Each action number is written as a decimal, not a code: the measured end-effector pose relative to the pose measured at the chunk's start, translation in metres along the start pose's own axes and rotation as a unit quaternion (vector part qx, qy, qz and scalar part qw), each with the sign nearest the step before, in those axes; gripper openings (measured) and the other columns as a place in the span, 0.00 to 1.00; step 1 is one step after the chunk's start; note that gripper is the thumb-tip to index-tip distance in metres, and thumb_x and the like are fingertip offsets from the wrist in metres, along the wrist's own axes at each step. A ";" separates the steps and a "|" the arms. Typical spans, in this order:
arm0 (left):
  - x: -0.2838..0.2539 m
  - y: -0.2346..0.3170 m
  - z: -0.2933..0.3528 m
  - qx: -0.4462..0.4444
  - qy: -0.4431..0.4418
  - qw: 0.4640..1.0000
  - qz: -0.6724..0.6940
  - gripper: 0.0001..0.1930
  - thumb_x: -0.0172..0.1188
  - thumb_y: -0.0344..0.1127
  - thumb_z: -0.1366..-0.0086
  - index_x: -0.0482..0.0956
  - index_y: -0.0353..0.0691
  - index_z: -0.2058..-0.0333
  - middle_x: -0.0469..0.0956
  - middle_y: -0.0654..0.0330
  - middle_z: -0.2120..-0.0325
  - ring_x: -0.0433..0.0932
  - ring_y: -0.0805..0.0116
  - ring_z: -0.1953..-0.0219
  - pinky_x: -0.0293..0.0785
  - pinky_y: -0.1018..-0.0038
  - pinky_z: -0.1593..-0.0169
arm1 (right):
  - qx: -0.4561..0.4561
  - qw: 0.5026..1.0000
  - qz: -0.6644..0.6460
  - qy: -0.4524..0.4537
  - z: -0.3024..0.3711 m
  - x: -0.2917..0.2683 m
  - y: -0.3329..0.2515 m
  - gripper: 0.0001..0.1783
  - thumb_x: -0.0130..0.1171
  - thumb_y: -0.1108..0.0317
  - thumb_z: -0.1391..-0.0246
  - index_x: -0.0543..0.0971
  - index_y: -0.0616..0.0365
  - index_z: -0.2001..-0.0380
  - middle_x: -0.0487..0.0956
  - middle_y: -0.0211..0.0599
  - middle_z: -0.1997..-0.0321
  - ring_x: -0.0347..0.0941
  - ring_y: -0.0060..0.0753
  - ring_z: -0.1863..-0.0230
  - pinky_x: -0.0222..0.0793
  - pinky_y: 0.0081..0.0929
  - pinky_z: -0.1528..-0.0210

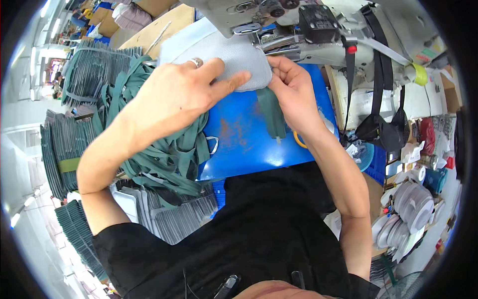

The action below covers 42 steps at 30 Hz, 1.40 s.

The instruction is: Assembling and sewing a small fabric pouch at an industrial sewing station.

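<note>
A light grey mesh fabric panel with a rounded corner lies under the sewing machine head. My left hand rests on the panel, thumb and index finger spread apart, a ring on one finger. At the panel's right edge, my right hand is closed in a pinch, fingertips curled. The pinched edge is mostly hidden by those fingers. From under the rounded corner a dark green fabric strip hangs over the blue work surface, beside my right wrist.
A tangled heap of green strips lies left of the blue surface. Bundled stacks of grey-green pieces stand farther left. Black straps and a black pouch hang at the right. A yellow ring-shaped handle shows beside my right forearm.
</note>
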<state>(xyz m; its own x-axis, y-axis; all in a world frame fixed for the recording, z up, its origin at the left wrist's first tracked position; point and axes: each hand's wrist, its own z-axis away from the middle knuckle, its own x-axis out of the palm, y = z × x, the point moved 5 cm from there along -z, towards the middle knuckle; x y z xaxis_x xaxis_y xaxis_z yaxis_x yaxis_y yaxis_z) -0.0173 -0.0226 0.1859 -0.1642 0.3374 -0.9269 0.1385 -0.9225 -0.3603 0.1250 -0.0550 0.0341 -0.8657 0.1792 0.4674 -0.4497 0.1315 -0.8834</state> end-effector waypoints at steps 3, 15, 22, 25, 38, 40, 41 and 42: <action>0.004 -0.018 -0.008 0.024 0.008 0.999 -0.022 0.33 0.59 0.29 0.42 0.76 0.57 0.36 0.67 0.61 0.71 0.77 0.65 0.75 0.78 0.69 0.72 | -0.001 1.000 -0.016 -0.001 -0.008 -0.002 0.006 0.11 0.58 0.74 0.34 0.79 0.67 0.50 0.81 0.24 0.69 0.70 0.07 0.72 0.63 0.12 0.71; 0.006 -0.014 -0.022 -0.001 0.011 0.997 -0.077 0.27 0.60 0.28 0.42 0.80 0.45 0.41 0.73 0.56 0.68 0.80 0.59 0.76 0.79 0.67 0.70 | -0.015 1.000 -0.023 -0.002 -0.010 -0.003 0.009 0.11 0.60 0.72 0.33 0.79 0.65 0.51 0.83 0.28 0.68 0.73 0.10 0.72 0.67 0.14 0.71; 0.007 0.018 -0.035 -0.084 -0.015 0.995 -0.049 0.25 0.59 0.27 0.41 0.78 0.34 0.43 0.76 0.52 0.68 0.82 0.53 0.74 0.78 0.64 0.71 | -0.020 0.999 -0.031 -0.006 -0.010 0.003 0.009 0.10 0.60 0.73 0.33 0.80 0.64 0.51 0.83 0.27 0.68 0.73 0.10 0.72 0.67 0.14 0.72; 0.013 0.034 -0.049 -0.148 0.048 0.987 0.049 0.21 0.58 0.29 0.41 0.77 0.26 0.49 0.79 0.48 0.69 0.82 0.48 0.73 0.78 0.59 0.69 | -0.057 0.998 -0.028 0.014 -0.006 -0.002 0.006 0.10 0.60 0.74 0.34 0.80 0.64 0.51 0.82 0.26 0.69 0.72 0.10 0.72 0.67 0.13 0.72; 0.079 0.085 0.016 -0.231 0.266 0.883 0.311 0.57 0.82 0.54 0.63 0.69 0.43 0.33 0.63 0.44 0.34 0.66 0.37 0.35 0.67 0.48 0.37 | -0.033 0.998 0.050 -0.028 0.012 -0.007 0.006 0.17 0.58 0.73 0.32 0.77 0.65 0.43 0.82 0.24 0.67 0.73 0.09 0.68 0.67 0.11 0.65; 0.086 0.096 0.024 -0.228 0.239 0.921 0.206 0.51 0.80 0.45 0.61 0.71 0.48 0.33 0.69 0.48 0.40 0.72 0.45 0.42 0.72 0.54 0.43 | -0.017 0.999 0.014 -0.036 0.020 -0.005 0.008 0.19 0.57 0.73 0.32 0.76 0.65 0.40 0.83 0.26 0.64 0.74 0.10 0.67 0.69 0.11 0.63; 0.087 0.094 0.030 -0.209 0.224 0.932 0.192 0.49 0.77 0.41 0.61 0.72 0.50 0.33 0.72 0.52 0.48 0.75 0.51 0.49 0.74 0.58 0.48 | -0.016 0.999 0.017 -0.037 0.025 -0.004 0.009 0.19 0.57 0.73 0.32 0.76 0.65 0.40 0.83 0.26 0.64 0.74 0.10 0.67 0.69 0.11 0.63; 0.086 0.088 0.035 -0.191 0.208 0.943 0.177 0.48 0.74 0.36 0.61 0.74 0.52 0.34 0.74 0.57 0.56 0.77 0.57 0.56 0.76 0.63 0.54 | -0.021 0.999 0.010 -0.024 0.030 -0.005 0.009 0.18 0.59 0.73 0.33 0.78 0.64 0.41 0.78 0.21 0.71 0.69 0.07 0.72 0.64 0.11 0.69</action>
<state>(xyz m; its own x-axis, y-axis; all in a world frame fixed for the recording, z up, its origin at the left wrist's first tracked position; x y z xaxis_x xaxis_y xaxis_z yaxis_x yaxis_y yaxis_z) -0.0537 -0.0819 0.0782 0.3441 0.1374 -0.9288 0.4670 -0.8833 0.0423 0.1183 -0.0840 0.0227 -0.8846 0.1357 0.4461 -0.4228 0.1701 -0.8901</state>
